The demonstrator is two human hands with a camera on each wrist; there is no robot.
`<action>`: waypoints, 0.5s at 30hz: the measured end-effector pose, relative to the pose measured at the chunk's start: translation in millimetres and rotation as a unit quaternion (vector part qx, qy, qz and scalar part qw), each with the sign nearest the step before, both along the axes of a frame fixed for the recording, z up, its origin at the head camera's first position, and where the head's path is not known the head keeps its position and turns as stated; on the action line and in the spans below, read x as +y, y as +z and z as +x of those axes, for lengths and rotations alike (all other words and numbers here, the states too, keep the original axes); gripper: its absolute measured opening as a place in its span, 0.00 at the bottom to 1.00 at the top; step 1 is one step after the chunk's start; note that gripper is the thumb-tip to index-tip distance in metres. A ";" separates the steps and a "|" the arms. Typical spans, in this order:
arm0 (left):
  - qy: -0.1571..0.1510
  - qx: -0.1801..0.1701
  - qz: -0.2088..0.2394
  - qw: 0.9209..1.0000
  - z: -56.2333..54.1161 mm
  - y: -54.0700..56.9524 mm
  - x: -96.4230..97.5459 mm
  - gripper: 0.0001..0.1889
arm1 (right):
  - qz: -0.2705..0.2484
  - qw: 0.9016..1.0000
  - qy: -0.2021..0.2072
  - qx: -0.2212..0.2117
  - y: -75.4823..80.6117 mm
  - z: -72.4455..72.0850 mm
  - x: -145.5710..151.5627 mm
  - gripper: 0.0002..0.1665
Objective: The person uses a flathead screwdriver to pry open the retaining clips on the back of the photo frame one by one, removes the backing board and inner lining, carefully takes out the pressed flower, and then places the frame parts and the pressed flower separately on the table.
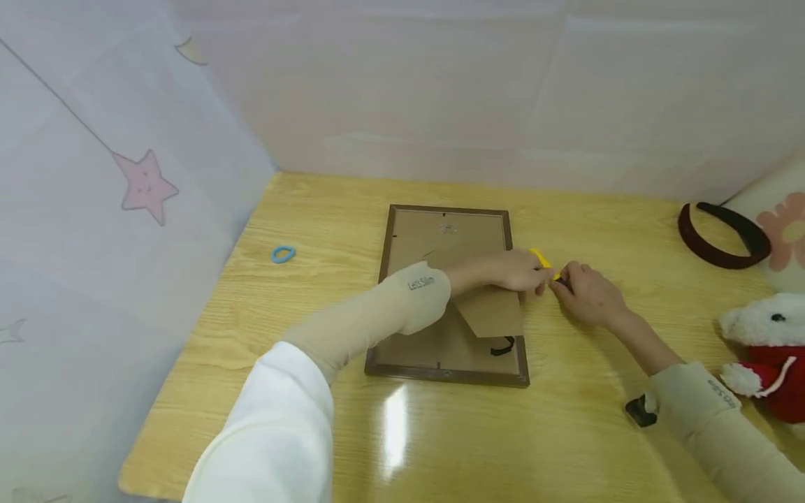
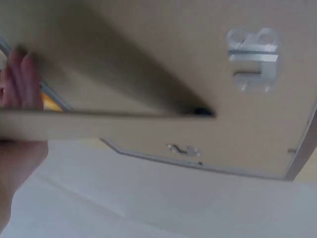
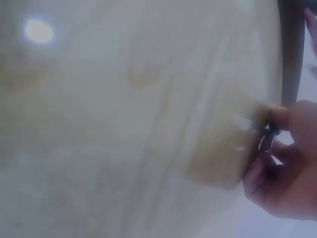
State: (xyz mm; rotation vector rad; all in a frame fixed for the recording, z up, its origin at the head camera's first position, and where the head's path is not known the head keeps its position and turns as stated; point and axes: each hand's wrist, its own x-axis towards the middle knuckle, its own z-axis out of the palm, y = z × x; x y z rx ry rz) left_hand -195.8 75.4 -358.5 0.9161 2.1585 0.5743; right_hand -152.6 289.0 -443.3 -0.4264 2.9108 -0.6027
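Observation:
A brown picture frame [image 1: 448,374] lies with its cardboard back up. Its stand flap [image 1: 493,318] is raised at an angle. At the frame's right edge my left hand [image 1: 518,271] holds a slim yellow tool with a black end [image 1: 539,257]; its exact kind is unclear. My right hand [image 1: 588,295] pinches the dark end from the other side, the two hands nearly touching. In the left wrist view the flap [image 2: 84,125] partly hides the left hand [image 2: 22,82]. Dark material shows between the right hand's [image 3: 287,163] fingertips in the right wrist view.
A blue ring-shaped band [image 1: 283,254] lies at the table's left. To the right are a dark headband [image 1: 723,237] and a white-and-red plush toy [image 1: 776,349]. A small black object [image 1: 640,411] appears beside the right cuff. Fabric walls border the wooden table [image 1: 314,209].

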 end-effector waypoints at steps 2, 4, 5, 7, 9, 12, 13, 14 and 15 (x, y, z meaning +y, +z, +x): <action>0.019 0.021 0.087 0.996 -1.5 -13.3 -2.2 0.27 | -0.007 1.000 0.000 -0.025 0.1 -3.3 0.2 0.18; 0.015 0.058 0.123 0.991 0.3 -19.8 -6.3 0.26 | -0.014 0.999 -0.008 -0.040 1.4 -7.2 1.4 0.18; 0.003 0.081 0.127 0.989 2.7 -21.5 -9.7 0.27 | -0.019 0.999 -0.018 -0.042 2.7 -9.2 2.0 0.19; -0.028 0.117 0.109 0.987 8.2 -25.6 -16.1 0.28 | -0.037 0.998 -0.039 -0.032 6.2 -14.3 2.9 0.21; -0.070 0.141 0.057 0.986 14.1 -31.1 -22.6 0.31 | -0.068 0.995 -0.064 -0.023 10.6 -19.7 2.3 0.24; -0.117 0.199 -0.017 0.973 22.5 -45.0 -29.5 0.33 | -0.149 0.984 -0.087 -0.039 18.3 -28.9 -4.1 0.30; -0.136 0.234 -0.041 0.962 24.5 -51.1 -31.4 0.33 | -0.184 0.978 -0.087 -0.052 21.6 -32.3 -8.3 0.31; -0.147 0.261 -0.065 0.952 26.5 -56.4 -33.5 0.33 | -0.216 0.970 -0.084 -0.068 25.5 -35.6 -13.5 0.32; -0.156 0.289 -0.076 0.941 28.2 -61.8 -35.5 0.32 | -0.246 0.962 -0.081 -0.084 29.9 -39.1 -19.8 0.33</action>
